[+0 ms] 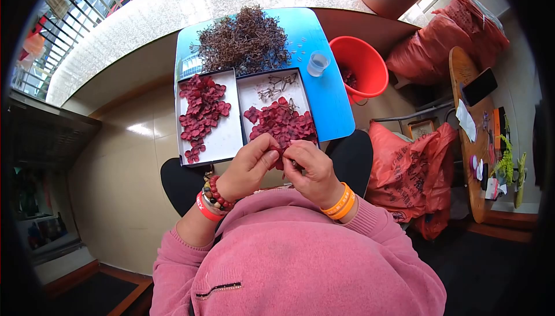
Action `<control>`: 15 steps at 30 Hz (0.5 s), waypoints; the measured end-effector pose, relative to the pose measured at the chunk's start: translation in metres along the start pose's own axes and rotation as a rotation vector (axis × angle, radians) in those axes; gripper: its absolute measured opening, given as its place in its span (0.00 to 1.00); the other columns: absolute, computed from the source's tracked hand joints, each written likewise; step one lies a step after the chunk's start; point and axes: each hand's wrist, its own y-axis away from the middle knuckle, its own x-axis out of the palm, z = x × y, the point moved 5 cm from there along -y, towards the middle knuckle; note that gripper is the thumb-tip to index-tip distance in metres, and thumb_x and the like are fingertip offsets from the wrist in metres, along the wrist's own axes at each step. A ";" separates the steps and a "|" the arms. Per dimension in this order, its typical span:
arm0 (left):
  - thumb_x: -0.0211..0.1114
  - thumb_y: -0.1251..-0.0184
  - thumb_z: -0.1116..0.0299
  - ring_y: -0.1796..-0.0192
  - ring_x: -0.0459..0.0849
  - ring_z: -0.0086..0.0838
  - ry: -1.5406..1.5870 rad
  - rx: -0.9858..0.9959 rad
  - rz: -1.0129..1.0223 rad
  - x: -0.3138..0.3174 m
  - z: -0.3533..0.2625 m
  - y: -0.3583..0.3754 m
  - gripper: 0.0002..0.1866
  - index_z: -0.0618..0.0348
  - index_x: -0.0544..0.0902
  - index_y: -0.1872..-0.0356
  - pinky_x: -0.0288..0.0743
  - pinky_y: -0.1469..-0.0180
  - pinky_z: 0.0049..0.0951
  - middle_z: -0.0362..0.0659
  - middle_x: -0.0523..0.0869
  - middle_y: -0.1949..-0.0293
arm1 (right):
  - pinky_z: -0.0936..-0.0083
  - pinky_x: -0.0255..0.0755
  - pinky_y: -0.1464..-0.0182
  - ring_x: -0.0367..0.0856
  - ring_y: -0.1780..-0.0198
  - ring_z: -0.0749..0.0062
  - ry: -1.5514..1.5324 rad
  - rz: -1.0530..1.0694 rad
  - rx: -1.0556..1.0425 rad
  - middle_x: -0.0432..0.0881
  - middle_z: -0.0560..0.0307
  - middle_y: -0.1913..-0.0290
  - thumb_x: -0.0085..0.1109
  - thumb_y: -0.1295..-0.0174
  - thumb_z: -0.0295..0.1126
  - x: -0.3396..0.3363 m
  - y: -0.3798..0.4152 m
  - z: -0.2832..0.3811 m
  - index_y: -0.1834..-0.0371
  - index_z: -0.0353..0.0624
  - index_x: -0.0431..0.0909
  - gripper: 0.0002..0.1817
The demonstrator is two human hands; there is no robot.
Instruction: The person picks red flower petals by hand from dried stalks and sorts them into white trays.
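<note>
My left hand (252, 165) and my right hand (310, 168) meet at the near edge of the right tray, fingers pinched on a dark red flower (276, 155) that is partly hidden by them. Just beyond them, a pile of dark red flowers (283, 122) fills the near half of the right tray (250, 91), with several bare brown stems (278, 86) behind it. To the left, another white tray (223, 139) holds more dark red flowers (199, 111). A big heap of brown stems (245, 38) lies at the far side of the blue table (335, 113).
A small clear cup (318, 63) stands on the table's right, near scattered pale bits. Beyond it is a red bucket (373, 64). Red sacks (413, 171) sit at right, by a wooden board (477, 194) carrying a phone (480, 87). A stone ledge (156, 27) runs behind.
</note>
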 end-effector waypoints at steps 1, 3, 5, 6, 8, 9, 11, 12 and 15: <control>0.52 0.29 0.77 0.64 0.71 0.18 -0.089 0.024 -0.016 0.002 -0.005 0.000 0.02 0.62 0.72 0.60 0.68 0.60 0.19 0.37 0.73 0.68 | 0.64 0.75 0.54 0.79 0.63 0.56 0.043 -0.009 -0.024 0.77 0.50 0.67 0.61 0.52 0.16 0.001 0.000 0.001 0.66 0.35 0.75 0.11; 0.55 0.34 0.78 0.65 0.74 0.32 -0.366 0.160 -0.114 0.004 -0.016 0.001 0.01 0.63 0.73 0.63 0.69 0.61 0.27 0.43 0.74 0.69 | 0.61 0.75 0.50 0.80 0.62 0.54 0.074 -0.016 -0.055 0.78 0.49 0.65 0.61 0.52 0.15 0.001 -0.001 0.003 0.65 0.35 0.76 0.11; 0.58 0.39 0.80 0.65 0.75 0.40 -0.480 0.240 -0.175 0.006 -0.024 0.004 0.03 0.63 0.74 0.65 0.69 0.61 0.33 0.48 0.75 0.70 | 0.57 0.75 0.47 0.80 0.62 0.54 0.098 -0.049 -0.106 0.79 0.48 0.65 0.62 0.53 0.15 0.001 0.000 0.008 0.65 0.35 0.77 0.11; 0.58 0.40 0.80 0.65 0.75 0.43 -0.455 0.255 -0.188 0.006 -0.027 0.006 0.04 0.63 0.74 0.65 0.69 0.60 0.34 0.48 0.75 0.70 | 0.55 0.75 0.45 0.80 0.62 0.54 0.107 -0.077 -0.144 0.79 0.49 0.65 0.62 0.53 0.15 0.000 0.000 0.010 0.65 0.35 0.77 0.11; 0.59 0.42 0.81 0.64 0.75 0.44 -0.449 0.326 -0.225 0.008 -0.033 0.010 0.06 0.63 0.75 0.65 0.70 0.60 0.37 0.49 0.75 0.71 | 0.52 0.73 0.43 0.79 0.64 0.55 0.115 -0.091 -0.203 0.78 0.49 0.64 0.62 0.53 0.15 -0.002 0.000 0.015 0.64 0.34 0.76 0.12; 0.60 0.43 0.81 0.65 0.75 0.44 -0.469 0.384 -0.249 0.010 -0.037 0.012 0.06 0.63 0.75 0.64 0.71 0.59 0.37 0.49 0.75 0.71 | 0.51 0.72 0.43 0.79 0.65 0.57 0.113 -0.078 -0.225 0.77 0.49 0.64 0.62 0.53 0.16 -0.005 0.000 0.018 0.63 0.34 0.76 0.12; 0.62 0.45 0.81 0.66 0.76 0.44 -0.552 0.547 -0.284 0.015 -0.046 0.015 0.08 0.64 0.75 0.64 0.72 0.59 0.39 0.48 0.75 0.72 | 0.49 0.71 0.41 0.78 0.67 0.59 0.105 -0.092 -0.258 0.76 0.49 0.63 0.63 0.53 0.16 -0.008 0.000 0.023 0.62 0.34 0.75 0.13; 0.62 0.45 0.81 0.67 0.76 0.44 -0.617 0.650 -0.293 0.018 -0.050 0.017 0.08 0.64 0.75 0.64 0.73 0.59 0.41 0.48 0.75 0.72 | 0.49 0.71 0.41 0.78 0.67 0.60 0.098 -0.120 -0.267 0.76 0.49 0.62 0.63 0.53 0.17 -0.008 0.002 0.025 0.62 0.34 0.75 0.13; 0.64 0.48 0.80 0.68 0.77 0.42 -0.716 0.806 -0.292 0.025 -0.058 0.028 0.10 0.65 0.76 0.64 0.75 0.56 0.45 0.48 0.76 0.71 | 0.47 0.71 0.41 0.78 0.67 0.63 0.100 -0.115 -0.349 0.78 0.49 0.59 0.64 0.52 0.17 -0.011 0.004 0.033 0.60 0.35 0.74 0.15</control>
